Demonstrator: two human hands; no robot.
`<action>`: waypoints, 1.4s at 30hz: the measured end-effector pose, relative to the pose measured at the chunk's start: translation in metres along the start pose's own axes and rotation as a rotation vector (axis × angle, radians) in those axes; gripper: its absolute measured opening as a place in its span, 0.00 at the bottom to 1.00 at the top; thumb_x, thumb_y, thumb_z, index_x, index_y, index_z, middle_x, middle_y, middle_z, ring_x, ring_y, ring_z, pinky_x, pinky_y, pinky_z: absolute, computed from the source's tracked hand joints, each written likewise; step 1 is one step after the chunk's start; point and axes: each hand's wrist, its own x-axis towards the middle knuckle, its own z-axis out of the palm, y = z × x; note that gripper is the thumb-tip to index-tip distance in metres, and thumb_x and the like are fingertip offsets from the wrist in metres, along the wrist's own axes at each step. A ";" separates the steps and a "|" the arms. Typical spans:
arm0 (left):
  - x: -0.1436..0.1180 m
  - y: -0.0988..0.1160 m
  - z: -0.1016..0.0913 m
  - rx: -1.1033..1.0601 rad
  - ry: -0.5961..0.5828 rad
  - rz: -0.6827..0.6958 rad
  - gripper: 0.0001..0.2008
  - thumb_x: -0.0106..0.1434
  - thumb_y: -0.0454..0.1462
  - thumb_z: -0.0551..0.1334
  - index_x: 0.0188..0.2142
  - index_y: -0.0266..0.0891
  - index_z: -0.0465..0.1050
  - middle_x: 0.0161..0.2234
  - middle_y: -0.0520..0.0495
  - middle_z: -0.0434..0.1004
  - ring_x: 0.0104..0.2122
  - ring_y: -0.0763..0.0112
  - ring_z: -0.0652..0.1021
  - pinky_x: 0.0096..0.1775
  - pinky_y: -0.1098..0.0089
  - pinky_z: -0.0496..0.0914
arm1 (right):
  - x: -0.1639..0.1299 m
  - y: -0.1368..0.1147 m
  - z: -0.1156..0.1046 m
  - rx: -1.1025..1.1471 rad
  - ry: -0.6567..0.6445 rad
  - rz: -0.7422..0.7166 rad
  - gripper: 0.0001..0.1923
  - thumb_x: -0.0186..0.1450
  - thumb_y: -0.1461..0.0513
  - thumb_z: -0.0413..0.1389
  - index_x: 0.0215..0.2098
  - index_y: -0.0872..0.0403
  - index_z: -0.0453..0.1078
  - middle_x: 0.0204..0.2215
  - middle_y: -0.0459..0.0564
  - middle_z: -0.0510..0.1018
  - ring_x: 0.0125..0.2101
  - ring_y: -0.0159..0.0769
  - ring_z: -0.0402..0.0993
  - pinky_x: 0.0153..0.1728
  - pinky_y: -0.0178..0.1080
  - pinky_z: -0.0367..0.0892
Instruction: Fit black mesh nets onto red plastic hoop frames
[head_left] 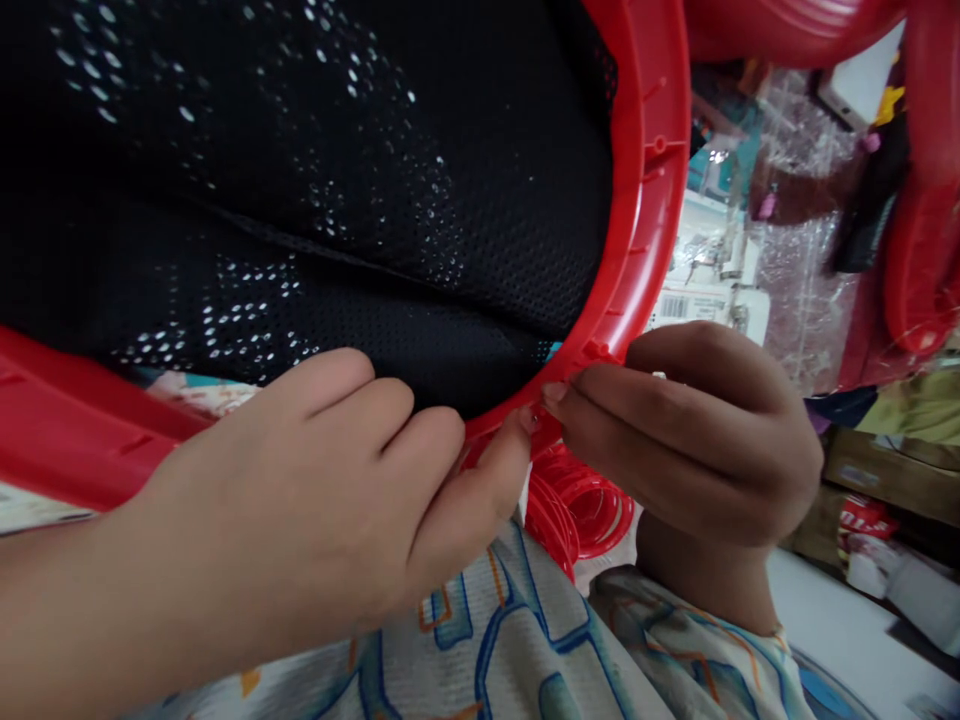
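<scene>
A large red plastic ring curves across the view, with black perforated mesh fabric inside it. My left hand curls over the ring's near edge, its fingertips mostly hidden behind the rim. Close beside it, my right hand pinches the same rim between bent fingers. The tips of both hands nearly meet at one spot on the ring. Whether a small part lies between the right fingertips cannot be made out.
Several red rings lie below the hands. Behind, a white machine part, clear plastic wrapping and a white phone-like device lie on a table. More red plastic pieces and cardboard boxes are at the right.
</scene>
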 end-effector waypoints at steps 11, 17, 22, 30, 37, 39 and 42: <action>0.003 0.000 0.004 0.007 -0.014 -0.038 0.22 0.65 0.28 0.50 0.57 0.39 0.65 0.23 0.51 0.58 0.26 0.61 0.58 0.31 0.60 0.49 | -0.009 -0.012 0.000 0.017 0.069 0.029 0.05 0.66 0.67 0.60 0.41 0.60 0.73 0.33 0.47 0.80 0.35 0.34 0.75 0.28 0.43 0.67; 0.000 0.003 0.000 0.017 -0.008 -0.064 0.24 0.62 0.26 0.50 0.56 0.41 0.65 0.23 0.53 0.57 0.25 0.64 0.57 0.31 0.61 0.48 | -0.016 -0.002 0.006 0.027 0.130 -0.047 0.04 0.66 0.67 0.59 0.40 0.56 0.75 0.33 0.46 0.81 0.34 0.35 0.76 0.28 0.40 0.71; 0.000 0.001 -0.001 0.002 -0.014 -0.044 0.20 0.62 0.26 0.52 0.52 0.41 0.66 0.23 0.52 0.58 0.26 0.63 0.58 0.31 0.61 0.50 | -0.012 -0.005 0.012 0.170 0.151 0.043 0.05 0.65 0.64 0.63 0.38 0.58 0.74 0.34 0.52 0.82 0.35 0.35 0.79 0.36 0.40 0.78; 0.002 0.000 -0.001 -0.015 -0.020 -0.042 0.20 0.63 0.25 0.51 0.52 0.42 0.66 0.24 0.52 0.59 0.26 0.63 0.58 0.31 0.61 0.50 | -0.013 -0.013 0.021 0.160 0.247 0.129 0.02 0.66 0.65 0.63 0.36 0.54 0.74 0.35 0.49 0.82 0.36 0.35 0.80 0.36 0.41 0.78; 0.001 -0.002 -0.001 -0.032 -0.006 -0.025 0.19 0.64 0.26 0.50 0.50 0.42 0.66 0.24 0.52 0.60 0.26 0.64 0.58 0.31 0.61 0.50 | -0.017 -0.012 0.025 0.157 0.250 0.139 0.04 0.65 0.69 0.59 0.37 0.58 0.75 0.38 0.51 0.82 0.35 0.36 0.78 0.33 0.42 0.75; 0.000 -0.003 -0.002 -0.045 -0.006 -0.007 0.17 0.65 0.27 0.50 0.50 0.42 0.67 0.24 0.52 0.61 0.26 0.63 0.58 0.30 0.61 0.51 | -0.016 -0.012 0.025 0.135 0.237 0.117 0.04 0.65 0.69 0.59 0.38 0.57 0.75 0.38 0.51 0.82 0.34 0.36 0.77 0.32 0.41 0.73; -0.002 -0.004 -0.003 -0.063 0.036 0.018 0.17 0.64 0.29 0.54 0.52 0.38 0.67 0.23 0.52 0.64 0.26 0.63 0.60 0.30 0.60 0.53 | -0.015 -0.011 0.025 0.121 0.257 0.084 0.02 0.65 0.69 0.60 0.37 0.58 0.75 0.37 0.51 0.81 0.33 0.36 0.76 0.30 0.40 0.72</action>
